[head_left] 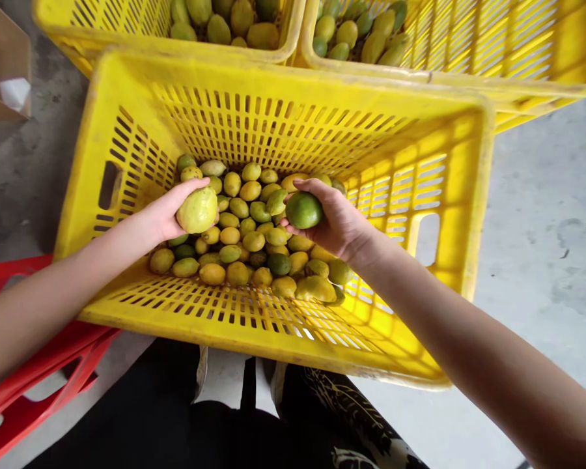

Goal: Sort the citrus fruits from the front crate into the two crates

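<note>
My left hand [163,213] grips a pale yellow-green fruit [197,210] above the left side of the heap. A round green fruit [303,210] sits in my right hand [339,225], held over the middle of the heap. Both hands reach into a yellow slotted plastic crate [141,91] whose bottom is covered by several small yellow and green fruits [247,244].
Two more yellow crates, one at the back left [127,26] and one at the back right [517,52], hold fruit. A red plastic frame [34,384] stands at the lower left. A cardboard box [2,65] sits at the upper left. Grey concrete floor [542,247] lies to the right. My legs are below the crate.
</note>
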### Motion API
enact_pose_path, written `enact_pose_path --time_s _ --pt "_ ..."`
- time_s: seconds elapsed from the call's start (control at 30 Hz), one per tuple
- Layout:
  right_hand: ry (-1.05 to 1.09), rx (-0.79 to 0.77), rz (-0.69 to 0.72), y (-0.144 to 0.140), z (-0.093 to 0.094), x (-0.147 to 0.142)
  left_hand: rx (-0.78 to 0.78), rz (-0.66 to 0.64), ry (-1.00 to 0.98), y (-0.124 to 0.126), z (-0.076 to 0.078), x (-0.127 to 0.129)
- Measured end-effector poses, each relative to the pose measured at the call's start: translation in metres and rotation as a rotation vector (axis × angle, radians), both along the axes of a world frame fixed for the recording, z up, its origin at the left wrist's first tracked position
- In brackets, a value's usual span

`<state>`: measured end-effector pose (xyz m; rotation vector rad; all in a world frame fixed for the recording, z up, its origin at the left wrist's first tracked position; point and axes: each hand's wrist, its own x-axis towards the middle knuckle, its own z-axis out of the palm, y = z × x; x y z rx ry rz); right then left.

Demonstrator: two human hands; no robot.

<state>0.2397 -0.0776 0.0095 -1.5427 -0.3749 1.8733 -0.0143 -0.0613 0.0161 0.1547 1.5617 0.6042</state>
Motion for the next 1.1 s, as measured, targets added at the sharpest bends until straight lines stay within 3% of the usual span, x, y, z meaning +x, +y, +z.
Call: enact_pose_path --time_s 0.37,0.53,0.8,1.1 --pt "0.013 -0.082 -0.004 0.0013 0.0014 0.0021 -0.036 0.024 -0.002 -0.0004 -0.0032 -0.0030" --pt "0.007 -0.071 -0.053 0.0015 0.0002 0.0013 -0.054 0.013 -0.056 -0.0010 -0.0062 -0.0067" --pt "-0.006 -0.026 0.003 0.0000 -0.0007 0.0011 0.004 -0.031 -0.049 -0.0018 -0.0046 -0.0029" --pt "0.019 -0.041 -0.102 0.0011 0.0011 -0.0010 -0.019 -0.002 -0.037 0.0000 0.0018 0.0018"
